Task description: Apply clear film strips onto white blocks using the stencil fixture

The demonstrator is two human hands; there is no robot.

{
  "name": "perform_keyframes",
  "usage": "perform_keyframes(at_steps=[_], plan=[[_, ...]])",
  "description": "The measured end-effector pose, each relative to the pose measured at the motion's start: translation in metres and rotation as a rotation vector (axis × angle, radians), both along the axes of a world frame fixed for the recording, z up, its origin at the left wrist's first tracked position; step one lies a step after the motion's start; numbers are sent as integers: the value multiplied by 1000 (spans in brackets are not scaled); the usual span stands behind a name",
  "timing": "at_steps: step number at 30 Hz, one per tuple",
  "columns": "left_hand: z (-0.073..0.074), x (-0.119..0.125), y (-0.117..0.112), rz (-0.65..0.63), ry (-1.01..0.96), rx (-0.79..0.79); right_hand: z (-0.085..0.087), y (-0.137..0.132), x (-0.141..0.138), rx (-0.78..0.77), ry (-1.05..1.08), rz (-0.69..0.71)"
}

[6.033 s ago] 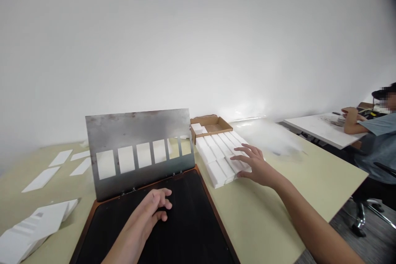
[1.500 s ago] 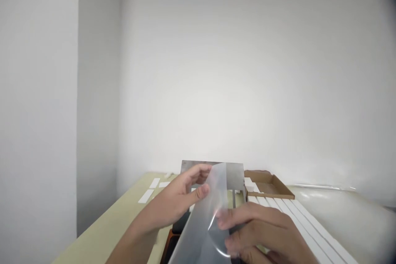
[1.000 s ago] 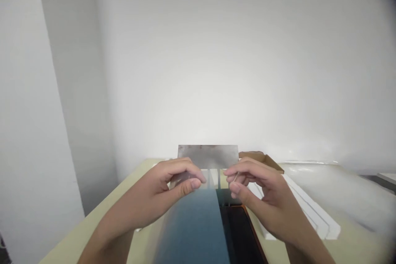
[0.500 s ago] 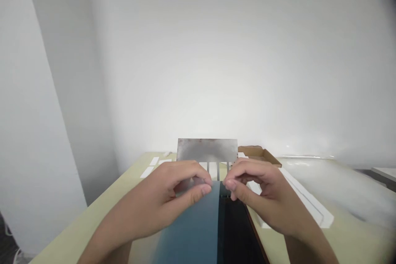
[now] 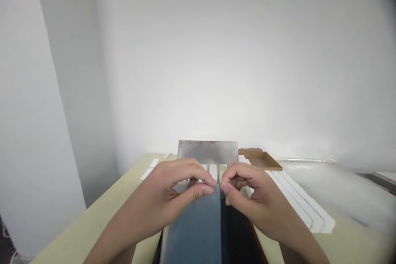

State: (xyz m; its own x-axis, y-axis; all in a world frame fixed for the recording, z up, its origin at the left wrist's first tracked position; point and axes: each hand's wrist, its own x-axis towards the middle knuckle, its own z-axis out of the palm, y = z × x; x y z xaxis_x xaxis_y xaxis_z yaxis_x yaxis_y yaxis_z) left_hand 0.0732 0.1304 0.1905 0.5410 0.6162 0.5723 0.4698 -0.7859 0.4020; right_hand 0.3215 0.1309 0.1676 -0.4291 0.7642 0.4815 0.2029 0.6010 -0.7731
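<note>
A clear, bluish plastic film sheet (image 5: pixel 194 231) stretches from the bottom of the view up to my fingers. My left hand (image 5: pixel 173 194) pinches its top edge between thumb and fingers. My right hand (image 5: pixel 247 194) pinches the sheet's top right corner, fingertips almost touching the left hand's. Under the sheet lies a black pad in a brown frame (image 5: pixel 238 239). Behind my hands its hinged metal stencil plate (image 5: pixel 207 152) with slot windows stands upright.
The pale yellow-green table (image 5: pixel 123 198) runs to a white wall. Long white strips (image 5: pixel 300 202) lie in rows on the right, with an open cardboard box (image 5: pixel 260 159) behind them. Small white pieces (image 5: pixel 151 167) lie at the far left. Crumpled clear plastic (image 5: pixel 349 189) covers the right.
Since six seconds ago both hands took up the clear film from flat on the pad and strips. Over the last second my fingertips drew closer together at the sheet's top edge.
</note>
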Motion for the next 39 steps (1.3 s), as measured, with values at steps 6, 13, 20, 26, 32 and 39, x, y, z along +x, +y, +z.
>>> perform_keyframes(at_steps=[6,13,20,26,32,39], plan=[[2,3,-4,-2,11,54,-1,1,-5,-53,23,32],[0,3,-1,-65,74,91,-2,5,-4,-156,51,135],[3,5,0,-162,61,208,-1,8,-1,-242,107,176],[0,6,-1,-192,47,264,-3,9,1,-307,157,248],[-2,7,-4,-112,34,206,-2,10,0,-335,211,375],[1,6,-1,-189,56,264,-1,4,-3,-302,168,276]])
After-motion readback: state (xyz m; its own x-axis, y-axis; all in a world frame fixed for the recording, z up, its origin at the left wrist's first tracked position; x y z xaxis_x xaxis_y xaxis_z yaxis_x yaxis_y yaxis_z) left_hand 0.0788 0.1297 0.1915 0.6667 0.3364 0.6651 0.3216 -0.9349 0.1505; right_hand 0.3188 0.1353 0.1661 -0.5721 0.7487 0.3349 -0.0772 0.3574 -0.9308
